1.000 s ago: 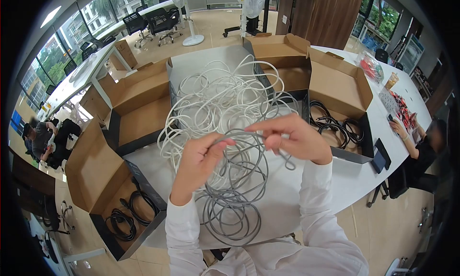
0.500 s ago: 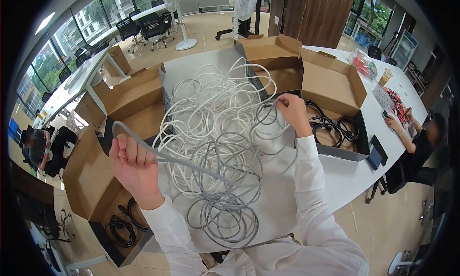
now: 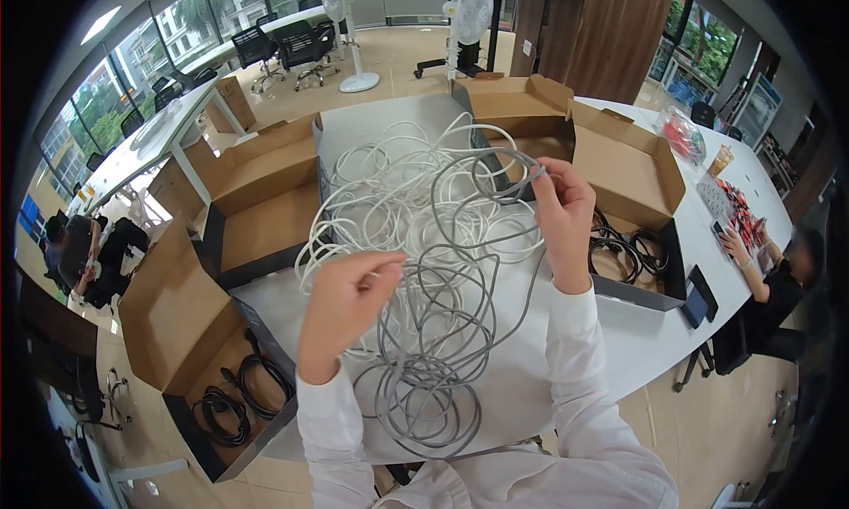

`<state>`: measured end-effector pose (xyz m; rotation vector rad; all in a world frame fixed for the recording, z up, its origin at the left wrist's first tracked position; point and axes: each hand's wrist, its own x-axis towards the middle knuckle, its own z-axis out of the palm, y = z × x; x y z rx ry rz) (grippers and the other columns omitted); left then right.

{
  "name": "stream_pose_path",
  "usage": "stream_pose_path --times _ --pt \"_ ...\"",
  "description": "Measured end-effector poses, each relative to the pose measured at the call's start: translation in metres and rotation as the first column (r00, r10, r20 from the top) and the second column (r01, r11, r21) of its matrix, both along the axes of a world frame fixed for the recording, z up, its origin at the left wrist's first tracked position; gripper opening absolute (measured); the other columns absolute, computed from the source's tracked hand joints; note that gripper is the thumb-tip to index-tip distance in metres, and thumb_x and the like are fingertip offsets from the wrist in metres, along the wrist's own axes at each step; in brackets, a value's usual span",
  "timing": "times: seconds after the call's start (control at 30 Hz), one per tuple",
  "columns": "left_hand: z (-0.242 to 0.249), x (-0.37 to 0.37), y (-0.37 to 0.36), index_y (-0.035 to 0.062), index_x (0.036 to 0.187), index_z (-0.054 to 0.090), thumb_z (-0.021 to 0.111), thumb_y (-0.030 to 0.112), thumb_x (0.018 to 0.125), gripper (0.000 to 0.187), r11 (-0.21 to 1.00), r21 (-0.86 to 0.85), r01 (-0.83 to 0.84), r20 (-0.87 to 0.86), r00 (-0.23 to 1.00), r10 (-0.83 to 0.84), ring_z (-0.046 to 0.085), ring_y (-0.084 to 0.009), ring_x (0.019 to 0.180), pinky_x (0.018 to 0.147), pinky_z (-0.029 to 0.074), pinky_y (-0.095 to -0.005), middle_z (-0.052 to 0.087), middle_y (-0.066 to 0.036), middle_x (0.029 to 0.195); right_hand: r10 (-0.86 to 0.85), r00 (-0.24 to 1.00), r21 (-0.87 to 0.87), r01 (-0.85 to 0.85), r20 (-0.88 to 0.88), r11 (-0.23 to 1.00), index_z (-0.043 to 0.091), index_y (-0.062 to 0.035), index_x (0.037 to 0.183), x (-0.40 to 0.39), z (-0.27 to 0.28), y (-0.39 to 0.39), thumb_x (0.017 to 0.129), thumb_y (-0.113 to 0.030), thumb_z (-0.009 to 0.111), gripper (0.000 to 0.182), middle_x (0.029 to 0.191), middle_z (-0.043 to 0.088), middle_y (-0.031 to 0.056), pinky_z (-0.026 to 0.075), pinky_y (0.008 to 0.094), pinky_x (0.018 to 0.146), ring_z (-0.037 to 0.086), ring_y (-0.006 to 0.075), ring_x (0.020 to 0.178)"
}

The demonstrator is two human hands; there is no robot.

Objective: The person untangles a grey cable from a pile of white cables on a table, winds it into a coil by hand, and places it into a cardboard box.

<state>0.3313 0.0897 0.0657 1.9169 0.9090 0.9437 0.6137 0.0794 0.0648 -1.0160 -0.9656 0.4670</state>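
Right hand [image 3: 567,195] is pinching grey cable [image 3: 411,367] in its grip; left hand [image 3: 349,301] is hovering near the loops, thumb and forefinger nearly meeting, cannot tell if gripping any; grey cable is lying looped on tabletop [image 3: 522,367], partly over white cable [image 3: 367,230], between open boxes [image 3: 177,319]

Grey cable [image 3: 405,367] in loose, overlapping loops, partly atop the tangled white cable [image 3: 358,188].

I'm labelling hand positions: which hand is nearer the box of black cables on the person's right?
Right. The right hand is just left of the box; the left hand is farther away, at the left side of the cable tangle.
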Motion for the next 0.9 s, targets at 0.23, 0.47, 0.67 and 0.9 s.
stream_pose_path --times 0.23,0.47,0.67,0.9 --pt "-0.009 0.019 -0.003 0.0042 0.135 0.054 0.077 0.017 0.08 0.06 0.999 0.041 0.006 -0.188 0.982 0.001 0.069 -0.0161 0.085 0.071 0.052 -0.0268 0.069 -0.01 0.11 0.234 0.955 -0.027 -0.243 -0.18 0.97 0.056 -0.0048 0.088 -0.019 0.015 -0.014 0.096 -0.017 0.062 0.015 0.065 0.054 -0.0009 0.032 0.0205 0.041 0.042 0.0036 0.047" --pt "-0.024 0.028 0.013 0.0027 0.117 0.058 0.068 0.013 0.089 0.031 0.954 0.133 -0.267 0.18 0.953 0.242 0.06 -0.0127 0.088 0.072 0.048 -0.0267 0.063 -0.005 0.107 0.291 0.933 -0.005 -0.299 -0.212 0.954 0.053 -0.0057 0.082 -0.026 0.008 -0.011 0.097 -0.017 0.052 0.018 0.065 0.059 0.0054 0.041 0.0247 0.043 0.053 0.0116 0.045" --pt "-0.02 0.022 0.01 0.001 0.111 0.061 0.066 0.008 0.088 0.025 0.969 -0.011 -0.247 0.226 0.943 0.243 0.059 -0.014 0.085 0.073 0.046 -0.028 0.062 -0.006 0.1 0.344 0.931 -0.052 -0.352 -0.123 0.934 0.053 -0.0046 0.081 -0.026 0.001 -0.008 0.098 -0.018 0.05 0.022 0.065 0.059 0.0064 0.045 0.0244 0.045 0.056 0.0135 0.047" --pt "-0.033 0.026 0.007 -0.0013 0.125 0.053 0.054 -0.008 0.076 0.05 0.966 0.218 -0.136 0.015 0.991 0.136 0.062 -0.0236 0.088 0.073 0.047 -0.0286 0.062 -0.015 0.105 0.34 0.94 -0.12 -0.334 0.033 0.935 0.055 -0.001 0.082 -0.04 -0.008 -0.009 0.102 -0.019 0.045 0.029 0.066 0.057 0.004 0.047 0.0234 0.047 0.056 0.0104 0.05"
